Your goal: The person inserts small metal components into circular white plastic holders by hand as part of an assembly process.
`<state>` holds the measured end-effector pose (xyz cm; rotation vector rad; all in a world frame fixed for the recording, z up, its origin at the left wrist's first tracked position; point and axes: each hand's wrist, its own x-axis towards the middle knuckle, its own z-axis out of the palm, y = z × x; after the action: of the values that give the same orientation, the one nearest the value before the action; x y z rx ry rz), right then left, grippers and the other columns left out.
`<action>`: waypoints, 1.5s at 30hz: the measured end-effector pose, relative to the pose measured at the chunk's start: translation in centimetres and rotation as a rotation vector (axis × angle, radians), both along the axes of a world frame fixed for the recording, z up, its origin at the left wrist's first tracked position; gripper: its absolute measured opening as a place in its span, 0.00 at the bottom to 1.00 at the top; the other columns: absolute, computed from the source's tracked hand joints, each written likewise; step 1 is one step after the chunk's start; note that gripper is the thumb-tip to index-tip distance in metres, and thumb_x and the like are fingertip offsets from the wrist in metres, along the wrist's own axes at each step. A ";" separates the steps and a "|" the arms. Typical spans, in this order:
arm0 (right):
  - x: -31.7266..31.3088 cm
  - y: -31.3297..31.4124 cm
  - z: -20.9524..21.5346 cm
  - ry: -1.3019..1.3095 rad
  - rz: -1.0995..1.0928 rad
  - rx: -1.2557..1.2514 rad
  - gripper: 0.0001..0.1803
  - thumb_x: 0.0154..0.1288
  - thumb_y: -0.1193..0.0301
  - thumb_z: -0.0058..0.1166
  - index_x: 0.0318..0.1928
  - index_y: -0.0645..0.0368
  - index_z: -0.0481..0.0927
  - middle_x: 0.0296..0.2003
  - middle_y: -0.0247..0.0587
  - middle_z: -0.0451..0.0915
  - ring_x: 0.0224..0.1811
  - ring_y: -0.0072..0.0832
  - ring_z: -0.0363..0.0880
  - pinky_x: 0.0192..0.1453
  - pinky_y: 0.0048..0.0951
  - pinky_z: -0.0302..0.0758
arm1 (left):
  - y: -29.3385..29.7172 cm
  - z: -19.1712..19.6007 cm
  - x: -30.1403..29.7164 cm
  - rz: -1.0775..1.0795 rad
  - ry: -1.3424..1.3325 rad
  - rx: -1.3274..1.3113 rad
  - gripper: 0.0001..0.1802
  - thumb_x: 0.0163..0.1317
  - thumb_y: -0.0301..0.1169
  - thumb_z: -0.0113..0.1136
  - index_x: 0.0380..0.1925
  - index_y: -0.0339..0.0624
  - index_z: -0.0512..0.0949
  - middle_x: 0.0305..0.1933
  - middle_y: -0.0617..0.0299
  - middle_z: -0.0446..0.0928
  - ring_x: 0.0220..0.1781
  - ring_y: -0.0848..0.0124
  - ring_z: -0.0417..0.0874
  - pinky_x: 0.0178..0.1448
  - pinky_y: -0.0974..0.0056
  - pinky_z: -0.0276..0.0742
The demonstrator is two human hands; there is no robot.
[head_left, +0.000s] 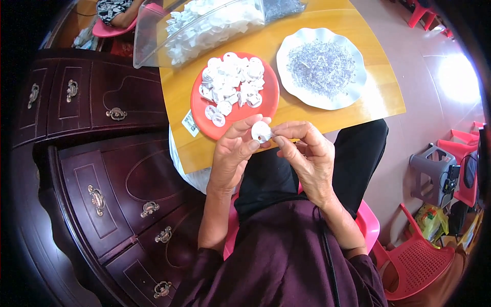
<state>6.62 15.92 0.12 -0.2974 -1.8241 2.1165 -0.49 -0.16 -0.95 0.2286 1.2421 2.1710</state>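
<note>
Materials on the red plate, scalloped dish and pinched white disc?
Red plate: likely plastic; smooth, evenly coloured, low sheen.
Scalloped dish: glossy white, plastic or glazed ceramic; the shine doesn't settle it.
White disc: probably moulded plastic; smooth-looking, thin, clean round edge.

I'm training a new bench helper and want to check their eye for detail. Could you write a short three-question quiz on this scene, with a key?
1. Multiple choice: what is pinched in the person's left hand?
A) a drawer handle
B) a white round piece
C) a pink chair

2. True or false: the white scalloped plate is to the right of the red plate.

3. Open: what lies piled in the white scalloped plate?

Key:
1. B
2. True
3. Many small clear pieces
</note>
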 end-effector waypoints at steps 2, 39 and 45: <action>0.0 0.0 -0.1 0.011 0.000 -0.004 0.07 0.64 0.77 0.61 0.42 0.62 0.82 0.39 0.37 0.84 0.37 0.21 0.83 0.36 0.22 0.79 | 0.0 0.0 -0.1 -0.002 0.006 0.001 0.26 0.64 0.22 0.60 0.63 0.37 0.70 0.64 0.48 0.72 0.63 0.66 0.76 0.63 0.60 0.78; 0.3 2.0 0.0 -0.242 0.090 -0.488 0.08 0.66 0.71 0.62 0.42 0.61 0.81 0.30 0.29 0.80 0.24 0.13 0.74 0.26 0.12 0.65 | 1.6 1.9 -0.2 -0.020 0.336 -0.217 0.23 0.59 0.14 0.63 0.56 0.33 0.77 0.57 0.59 0.72 0.55 0.71 0.79 0.60 0.68 0.78; 0.5 2.5 -0.5 -0.244 0.121 -0.468 0.07 0.66 0.72 0.63 0.40 0.62 0.82 0.28 0.29 0.80 0.21 0.12 0.71 0.24 0.13 0.63 | 1.9 2.3 -0.1 -0.032 0.413 -0.284 0.23 0.58 0.14 0.65 0.55 0.31 0.78 0.55 0.59 0.72 0.52 0.72 0.80 0.58 0.69 0.79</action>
<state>7.16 18.42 -0.41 -0.5915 -1.4674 2.6827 -0.55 1.73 1.37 0.5941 1.7412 1.9470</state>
